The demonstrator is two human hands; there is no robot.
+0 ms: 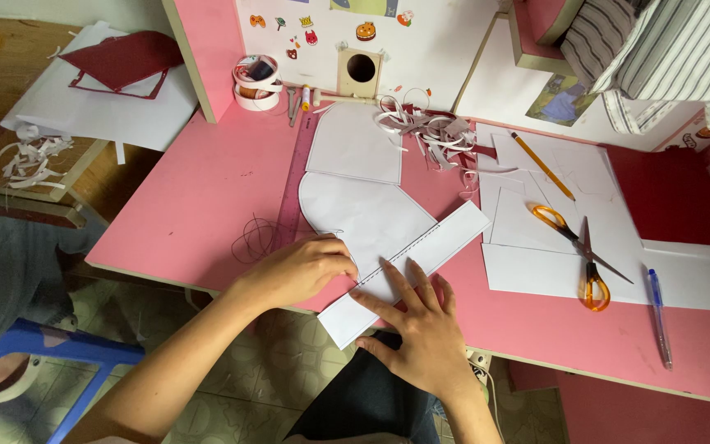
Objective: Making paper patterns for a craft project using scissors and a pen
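A long white paper strip lies slantwise over a rounded white paper cut-out on the pink desk. A stitched line runs along the strip's upper edge. My left hand rests at the cut-out's lower left edge with its fingers curled, seemingly pinching something small by the seam. My right hand lies flat with fingers spread on the strip's lower end, pressing it down. A second rounded white piece lies just behind the cut-out.
Orange-handled scissors, a yellow pencil and white sheets lie to the right, with a blue pen beyond. Paper scraps, tape rolls, a pink ruler and dark thread are near. A blue stool stands left.
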